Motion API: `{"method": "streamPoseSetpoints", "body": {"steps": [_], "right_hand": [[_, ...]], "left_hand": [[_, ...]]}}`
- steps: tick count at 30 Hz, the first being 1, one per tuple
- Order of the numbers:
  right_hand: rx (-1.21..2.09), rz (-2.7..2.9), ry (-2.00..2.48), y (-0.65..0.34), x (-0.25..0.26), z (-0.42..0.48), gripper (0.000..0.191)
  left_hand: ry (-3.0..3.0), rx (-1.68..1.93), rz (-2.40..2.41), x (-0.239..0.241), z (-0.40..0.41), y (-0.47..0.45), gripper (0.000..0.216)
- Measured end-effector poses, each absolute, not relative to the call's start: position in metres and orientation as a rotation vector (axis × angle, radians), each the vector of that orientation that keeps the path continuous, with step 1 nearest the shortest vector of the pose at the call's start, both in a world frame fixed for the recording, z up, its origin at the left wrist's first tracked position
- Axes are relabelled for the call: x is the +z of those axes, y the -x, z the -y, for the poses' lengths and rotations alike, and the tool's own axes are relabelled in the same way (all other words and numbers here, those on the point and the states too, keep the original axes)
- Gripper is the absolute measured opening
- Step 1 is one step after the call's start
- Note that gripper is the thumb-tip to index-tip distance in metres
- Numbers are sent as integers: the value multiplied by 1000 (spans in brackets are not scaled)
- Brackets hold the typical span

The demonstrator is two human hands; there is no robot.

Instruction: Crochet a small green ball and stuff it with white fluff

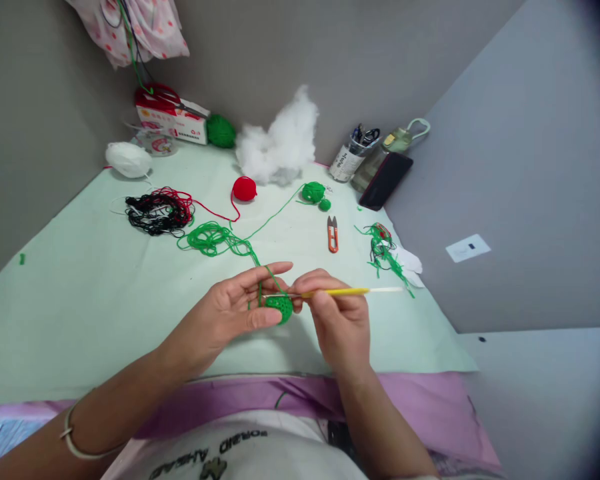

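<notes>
Between thumb and fingers, my left hand (235,300) pinches a small round green crochet piece (280,308), with green yarn running over its raised index finger. My right hand (340,317) grips a crochet hook (337,292) with a yellow handle; its metal shaft points left and lies at the top edge of the piece. Whether the tip is inside a stitch I cannot make out. From my left fingers the working yarn leads up to a loose green tangle (210,239) on the table, and a strand goes on to a green yarn ball (313,192).
Orange thread snips (333,235) lie beyond my right hand. Around them are a red yarn ball (244,189), white stuffing (280,143), a black yarn tangle (155,212) and green scraps (393,260). A pen cup (347,160) and a phone (386,180) stand by the right wall.
</notes>
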State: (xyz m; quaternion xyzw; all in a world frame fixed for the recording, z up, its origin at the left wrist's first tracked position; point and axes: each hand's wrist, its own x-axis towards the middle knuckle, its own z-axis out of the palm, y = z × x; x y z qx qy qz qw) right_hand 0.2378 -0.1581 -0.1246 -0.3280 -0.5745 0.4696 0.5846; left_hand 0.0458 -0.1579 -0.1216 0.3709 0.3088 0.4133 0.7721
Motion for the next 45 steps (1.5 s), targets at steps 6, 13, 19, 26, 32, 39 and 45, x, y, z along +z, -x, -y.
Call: {"method": "streamPoseSetpoints", "body": {"steps": [6, 13, 19, 26, 32, 39, 45], "right_hand": [[894, 1494, 857, -234, -127, 162, 15], [1261, 1191, 796, -233, -132, 154, 21], [1339, 1175, 795, -236, -125, 152, 29], [1351, 1264, 757, -244, -125, 149, 30], [1244, 1409, 768, -248, -123, 151, 28], [994, 1649, 753, -246, -118, 158, 22], [732, 1716, 672, -245, -125, 162, 22]], "left_hand": [[-898, 914, -859, -117, 158, -50, 59], [-1140, 1015, -987, -113, 159, -52, 55], [-1230, 1022, -975, -115, 157, -50, 52], [-1244, 978, -967, -116, 157, -48, 48], [-1243, 961, -976, -115, 155, -47, 47], [-1222, 951, -973, -116, 155, -45, 47], [-1066, 1031, -996, -111, 158, -49, 56]]}}
